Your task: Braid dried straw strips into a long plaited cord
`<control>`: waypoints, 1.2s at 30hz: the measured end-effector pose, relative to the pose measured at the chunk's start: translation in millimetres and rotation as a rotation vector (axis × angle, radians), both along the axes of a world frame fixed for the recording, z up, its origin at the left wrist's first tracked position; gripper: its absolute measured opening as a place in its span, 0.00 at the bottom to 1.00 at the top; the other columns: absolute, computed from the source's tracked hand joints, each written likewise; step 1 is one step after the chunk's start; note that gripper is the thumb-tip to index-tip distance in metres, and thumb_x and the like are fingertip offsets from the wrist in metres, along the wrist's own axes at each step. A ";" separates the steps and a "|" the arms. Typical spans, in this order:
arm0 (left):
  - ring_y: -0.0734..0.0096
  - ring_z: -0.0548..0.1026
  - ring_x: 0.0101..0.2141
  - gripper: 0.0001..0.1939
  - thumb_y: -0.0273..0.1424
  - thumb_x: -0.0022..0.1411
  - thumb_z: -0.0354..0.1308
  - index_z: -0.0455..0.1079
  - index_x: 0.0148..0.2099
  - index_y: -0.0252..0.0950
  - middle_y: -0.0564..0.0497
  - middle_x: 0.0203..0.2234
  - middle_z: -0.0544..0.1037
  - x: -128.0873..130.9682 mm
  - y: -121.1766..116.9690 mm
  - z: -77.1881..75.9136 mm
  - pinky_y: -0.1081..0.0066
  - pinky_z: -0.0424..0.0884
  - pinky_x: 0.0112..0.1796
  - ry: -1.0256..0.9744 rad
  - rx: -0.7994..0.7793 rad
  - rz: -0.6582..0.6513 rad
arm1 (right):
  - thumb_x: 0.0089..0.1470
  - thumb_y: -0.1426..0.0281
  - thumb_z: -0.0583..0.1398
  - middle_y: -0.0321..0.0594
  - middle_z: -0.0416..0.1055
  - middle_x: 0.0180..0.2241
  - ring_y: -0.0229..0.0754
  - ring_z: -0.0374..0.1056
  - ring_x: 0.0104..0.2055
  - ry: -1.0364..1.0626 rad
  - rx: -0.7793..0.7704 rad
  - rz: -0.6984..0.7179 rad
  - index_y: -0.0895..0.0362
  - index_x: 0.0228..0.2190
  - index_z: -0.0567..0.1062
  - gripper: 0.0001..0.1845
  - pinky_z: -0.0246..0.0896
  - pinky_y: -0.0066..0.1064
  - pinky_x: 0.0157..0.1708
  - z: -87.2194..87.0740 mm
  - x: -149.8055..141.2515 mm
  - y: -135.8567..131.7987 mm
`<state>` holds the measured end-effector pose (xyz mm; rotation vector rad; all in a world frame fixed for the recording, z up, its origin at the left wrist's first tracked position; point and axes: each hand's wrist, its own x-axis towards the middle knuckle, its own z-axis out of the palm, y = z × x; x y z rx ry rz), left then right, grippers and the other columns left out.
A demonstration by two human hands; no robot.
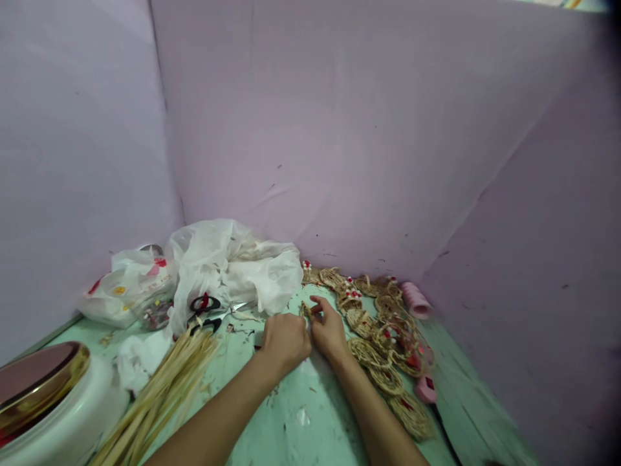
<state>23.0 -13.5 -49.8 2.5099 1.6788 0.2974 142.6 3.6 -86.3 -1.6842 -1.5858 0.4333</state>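
Working over a pale green table (303,421), I am clenching my left hand (286,340), its curled fingers facing down; whether it is grasping anything, I cannot tell. Just beside it, my right hand (330,330) is pinching a small straw-coloured piece (305,310) at its fingertips, the piece sitting between my two hands, toward the wall (310,142). To my left, a bundle of long pale strips (165,388) is lying beside a white container (72,414) with a gold-rimmed lid, while black-handled scissors (213,317) are resting near crumpled white plastic bags (233,259). To my right, coiled braided pieces (378,362), some carrying red and white beads (352,291), are spreading along the table. Beyond them, a cone of pink thread (416,301) is leaning near the wall, and a pink corded device (425,388) is lying closer to me.
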 end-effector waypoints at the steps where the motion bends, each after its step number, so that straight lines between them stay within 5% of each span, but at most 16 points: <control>1: 0.55 0.74 0.32 0.18 0.30 0.53 0.41 0.72 0.34 0.33 0.39 0.28 0.75 -0.1 -0.2 0.2 0.61 0.67 0.31 0.010 0.009 -0.019 | 0.41 0.79 0.51 0.41 0.71 0.33 0.39 0.65 0.34 0.014 -0.030 -0.003 0.59 0.39 0.71 0.21 0.56 0.28 0.36 -0.5 1.2 2.4; 10: 0.56 0.74 0.29 0.16 0.29 0.53 0.42 0.73 0.32 0.32 0.40 0.25 0.75 -2.6 0.3 1.2 0.60 0.66 0.31 0.001 0.108 -0.039 | 0.42 0.81 0.51 0.40 0.66 0.31 0.36 0.63 0.34 -0.117 -0.005 0.049 0.54 0.34 0.76 0.20 0.55 0.24 0.35 6.0 -3.3 -6.0; 16: 0.67 0.71 0.26 0.09 0.25 0.47 0.49 0.71 0.24 0.33 0.47 0.19 0.73 -4.5 19.9 -4.2 0.55 0.50 0.52 -0.036 0.260 -0.485 | 0.45 0.78 0.52 0.39 0.64 0.30 0.35 0.62 0.32 -0.185 0.045 0.160 0.54 0.36 0.75 0.18 0.52 0.23 0.33 7.5 -2.8 -19.0; 20: 0.71 0.69 0.24 0.07 0.22 0.43 0.50 0.68 0.20 0.35 0.50 0.17 0.71 -2.8 36.9 -15.0 0.62 0.54 0.51 -0.123 0.205 -0.670 | 0.42 0.80 0.53 0.38 0.64 0.29 0.35 0.62 0.31 -0.147 0.049 0.187 0.55 0.33 0.76 0.17 0.52 0.23 0.32 9.2 -1.8 -22.3; 25: 0.74 0.67 0.23 0.08 0.21 0.44 0.50 0.65 0.18 0.35 0.51 0.16 0.69 -1.1 40.9 -24.3 0.64 0.57 0.49 -0.230 0.215 -0.696 | 0.43 0.80 0.52 0.39 0.65 0.30 0.35 0.62 0.32 -0.088 0.049 0.177 0.56 0.34 0.75 0.18 0.53 0.23 0.33 10.3 -2.4 -23.9; 31: 0.76 0.63 0.20 0.11 0.21 0.48 0.48 0.62 0.18 0.36 0.55 0.13 0.65 -0.1 38.0 -29.8 0.62 0.57 0.49 -0.277 0.256 -0.644 | 0.48 0.75 0.51 0.45 0.71 0.30 0.39 0.64 0.32 -0.019 -0.041 -0.151 0.61 0.31 0.73 0.11 0.52 0.26 0.32 10.2 -5.6 -27.7; 36: 0.78 0.60 0.18 0.12 0.20 0.47 0.48 0.57 0.16 0.36 0.58 0.11 0.59 0.3 40.3 -32.4 0.63 0.57 0.50 -0.331 0.263 -0.652 | 0.46 0.74 0.53 0.46 0.73 0.26 0.40 0.65 0.27 -0.033 -0.182 -0.169 0.62 0.24 0.74 0.09 0.47 0.27 0.25 14.8 -7.3 -35.9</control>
